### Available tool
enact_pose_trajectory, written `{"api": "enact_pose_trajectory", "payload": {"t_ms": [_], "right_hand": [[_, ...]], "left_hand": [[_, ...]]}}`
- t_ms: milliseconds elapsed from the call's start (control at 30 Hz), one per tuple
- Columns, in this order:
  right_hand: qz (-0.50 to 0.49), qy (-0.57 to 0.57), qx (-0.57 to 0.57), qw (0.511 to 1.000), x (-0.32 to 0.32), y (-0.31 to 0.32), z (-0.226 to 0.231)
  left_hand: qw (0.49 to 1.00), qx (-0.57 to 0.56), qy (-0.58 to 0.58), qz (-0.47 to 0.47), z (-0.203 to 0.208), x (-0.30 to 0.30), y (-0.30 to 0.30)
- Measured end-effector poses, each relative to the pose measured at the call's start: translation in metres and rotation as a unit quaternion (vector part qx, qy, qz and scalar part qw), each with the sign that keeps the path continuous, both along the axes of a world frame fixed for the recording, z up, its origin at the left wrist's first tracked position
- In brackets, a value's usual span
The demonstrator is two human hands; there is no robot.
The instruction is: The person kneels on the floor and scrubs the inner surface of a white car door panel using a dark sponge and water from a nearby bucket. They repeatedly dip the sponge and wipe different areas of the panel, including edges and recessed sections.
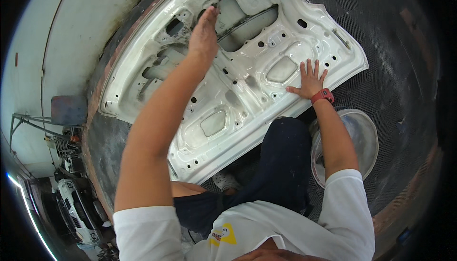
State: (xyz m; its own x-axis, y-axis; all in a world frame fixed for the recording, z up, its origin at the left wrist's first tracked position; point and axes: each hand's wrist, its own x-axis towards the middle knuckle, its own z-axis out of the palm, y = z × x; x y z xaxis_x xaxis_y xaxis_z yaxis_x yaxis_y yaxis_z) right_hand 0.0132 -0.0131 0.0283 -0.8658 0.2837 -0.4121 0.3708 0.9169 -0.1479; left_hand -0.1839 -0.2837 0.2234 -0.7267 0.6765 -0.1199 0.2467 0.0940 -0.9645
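A white car tailgate panel (250,113), its inner side up with holes and recesses, lies in front of me. My left hand (204,36) reaches over its far part, beside a large cut-out, seen edge-on. Its fingers are stretched out close together; the palm side is hidden, and nothing held shows. Flat on the panel's right part, near a rounded recess, rests my right hand (312,81) with fingers spread. A red watch (322,96) sits on that wrist. Greyish dull patches mark the panel's middle.
A round pale bucket (371,139) stands by my right forearm, partly covered by it. Under the panel is a dark textured floor (395,85). My bent knee (288,142) is close to the panel's near edge. A white car's front (78,211) and metal racks are at far left.
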Motion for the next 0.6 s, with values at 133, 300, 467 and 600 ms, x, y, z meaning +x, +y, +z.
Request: {"api": "enact_pose_trajectory", "payload": {"t_ms": [133, 300, 467, 600], "right_hand": [[0.013, -0.001, 0.011, 1.0, -0.006, -0.006, -0.006], [-0.054, -0.035, -0.114, 0.991, -0.025, 0.005, 0.026], [-0.083, 0.229, -0.684, 0.688, -0.004, -0.186, 0.12], [-0.275, 0.318, -0.685, 0.595, -0.018, -0.275, 0.129]], "left_hand": [[0.949, 0.228, -0.21, 0.065, -0.031, 0.015, -0.016], [0.507, 0.654, -0.532, 0.18, -0.025, 0.09, -0.037], [0.272, 0.801, -0.508, 0.16, -0.047, 0.159, -0.078], [0.234, 0.754, -0.592, 0.161, -0.039, 0.162, -0.14]]}}
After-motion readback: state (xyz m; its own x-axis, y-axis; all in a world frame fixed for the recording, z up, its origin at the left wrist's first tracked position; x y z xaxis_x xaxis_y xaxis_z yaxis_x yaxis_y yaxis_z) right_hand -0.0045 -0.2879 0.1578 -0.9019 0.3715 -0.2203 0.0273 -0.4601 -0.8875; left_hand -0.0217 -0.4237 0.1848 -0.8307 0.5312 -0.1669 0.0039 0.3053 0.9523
